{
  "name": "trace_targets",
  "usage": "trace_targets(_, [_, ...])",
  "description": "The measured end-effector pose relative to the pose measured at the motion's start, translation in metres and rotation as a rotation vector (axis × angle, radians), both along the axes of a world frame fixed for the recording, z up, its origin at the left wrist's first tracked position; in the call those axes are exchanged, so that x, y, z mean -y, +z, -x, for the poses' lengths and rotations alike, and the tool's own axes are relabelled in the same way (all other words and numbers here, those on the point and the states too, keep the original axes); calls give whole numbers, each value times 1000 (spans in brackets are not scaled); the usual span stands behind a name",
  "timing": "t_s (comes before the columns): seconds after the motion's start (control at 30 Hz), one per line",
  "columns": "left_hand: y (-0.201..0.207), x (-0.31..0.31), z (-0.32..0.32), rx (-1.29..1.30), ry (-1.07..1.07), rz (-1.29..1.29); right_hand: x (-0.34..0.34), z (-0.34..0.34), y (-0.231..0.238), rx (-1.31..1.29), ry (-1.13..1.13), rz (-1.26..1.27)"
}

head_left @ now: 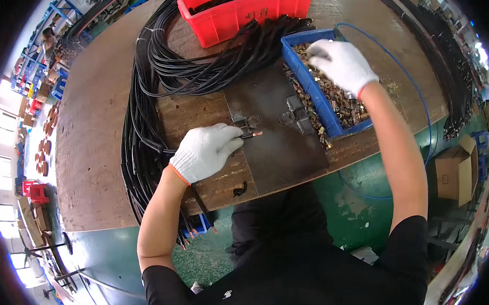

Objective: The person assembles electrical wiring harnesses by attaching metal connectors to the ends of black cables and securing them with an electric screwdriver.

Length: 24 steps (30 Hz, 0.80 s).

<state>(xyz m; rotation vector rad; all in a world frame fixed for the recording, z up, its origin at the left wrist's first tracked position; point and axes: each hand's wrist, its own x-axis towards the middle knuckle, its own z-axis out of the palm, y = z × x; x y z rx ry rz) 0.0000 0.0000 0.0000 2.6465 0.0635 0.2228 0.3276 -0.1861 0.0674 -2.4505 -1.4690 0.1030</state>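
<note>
In a white knit glove, my left hand is closed round a black cable whose stripped copper end points right over a dark metal plate. Two small metal fixtures lie on that plate: one just beyond the cable end, the other farther right. My gloved right hand is over the far part of a blue tray holding many small brass-coloured metal fittings. Its thumb and fingers curve toward each other, but the fingertips are blurred, so whether they grip a fitting is unclear.
Coiled black cables cover the table's left middle. A red bin with black parts stands behind them. Loose fittings lie along the tray's left side. A blue hose curves down the right, and a small black piece sits at the near edge.
</note>
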Motion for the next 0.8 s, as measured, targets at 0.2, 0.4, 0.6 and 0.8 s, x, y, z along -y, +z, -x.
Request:
trace_targets(0.2, [-6,-1,3,71,46,25,-34,-19,-14,333,35,445])
trace_targets(0.4, [-6,-2,6,74,122,18,-42,-35,-19,363,135,344])
trace_targets(0.6, [-2,-1,10,58,120,32,-20,14,-20,-712,-15,-424])
trace_targets(0.8, [-6,2,5,155,215,121,-12,100,-74,-1686,85,-760])
